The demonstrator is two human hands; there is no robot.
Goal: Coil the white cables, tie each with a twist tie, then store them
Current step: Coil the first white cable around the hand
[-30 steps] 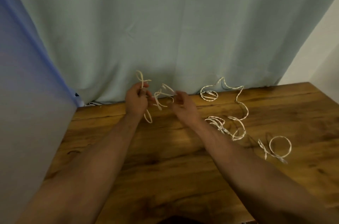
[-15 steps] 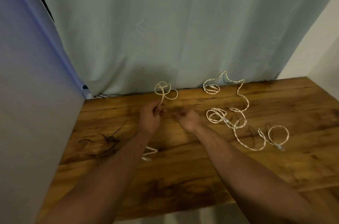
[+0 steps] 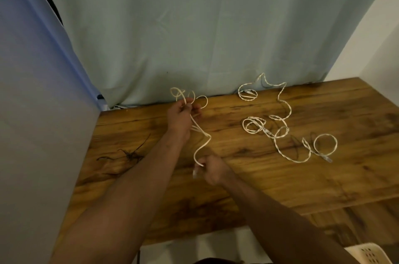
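Closest to the camera, in the bottom right corner, a perforated white object (image 3: 367, 253) pokes into view, too cropped to name; both bare forearms reach forward from the lower edge over the wooden table (image 3: 269, 188). The right hand (image 3: 212, 168) is the nearer one, over the middle of the board, its fingers curled tight round one end of the held cable (image 3: 203, 145); a short tail sticks out to the left of the fist, and whether the fist touches the wood cannot be told. To the left of the left forearm, near the grey panel (image 3: 32, 123), a small tangle of dark twist ties (image 3: 129, 154) lies flat on the wood. From the right fist the white line climbs in a loose S to the left hand (image 3: 181, 115), which is farther back near the rear edge; its thumb and fingers are pinched closed on a bunch of small loops that fan out above the knuckles.

On the right half of the table, well apart from both hands, the loose cable (image 3: 280, 132) sprawls uncoiled; its nearest part is a single ring ending in a plug, a cluster of overlapping rings lies in the middle, and a smaller ring sits at the back edge; thin dark strands beside it are too faint to identify. Behind everything hangs a pale green curtain (image 3: 194, 26), meeting the table's far edge; a light wall (image 3: 377, 37) stands to its right.
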